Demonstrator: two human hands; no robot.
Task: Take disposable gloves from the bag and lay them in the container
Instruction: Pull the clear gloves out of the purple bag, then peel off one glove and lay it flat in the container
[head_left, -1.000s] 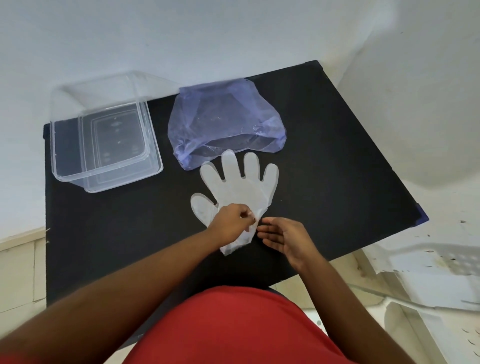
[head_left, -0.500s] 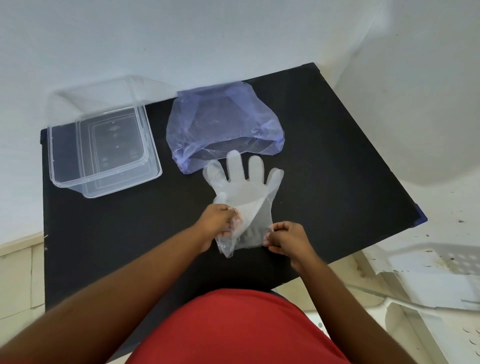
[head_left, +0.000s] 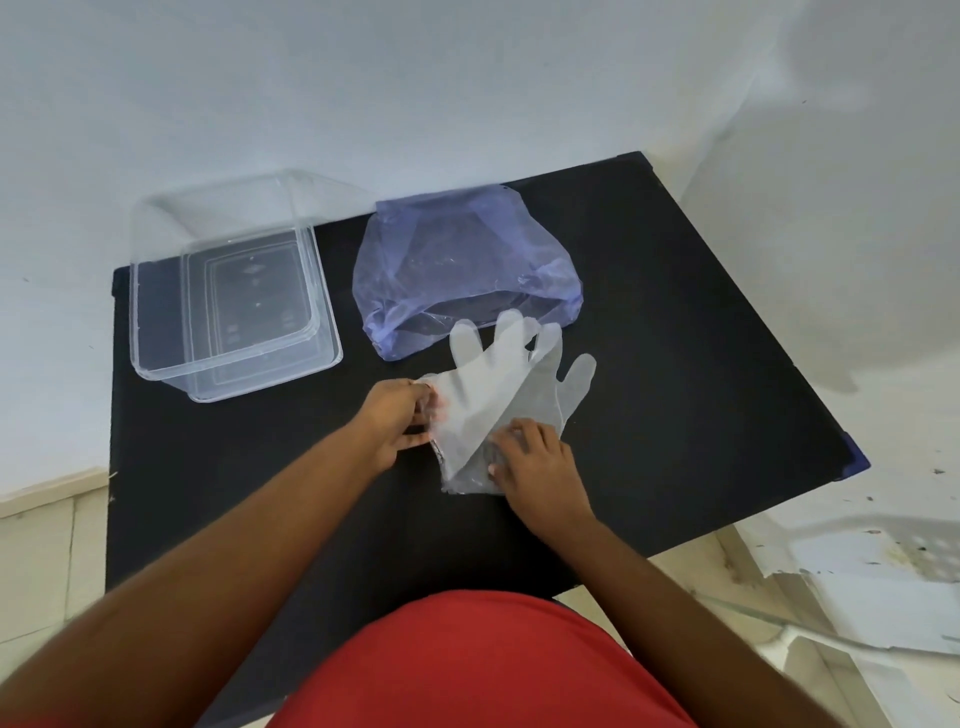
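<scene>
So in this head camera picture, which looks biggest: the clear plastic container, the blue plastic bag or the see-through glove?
1. Clear rectangular plastic container
2. Translucent blue plastic bag, close behind; the ranking is unsure
3. Clear disposable glove, folded, clearly smallest

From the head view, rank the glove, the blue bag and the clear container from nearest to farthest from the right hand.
1. Glove: under the right hand, which presses its cuff end.
2. Blue bag: beyond the glove, toward the wall.
3. Clear container: farthest, at the table's far left corner, past the left hand.
</scene>
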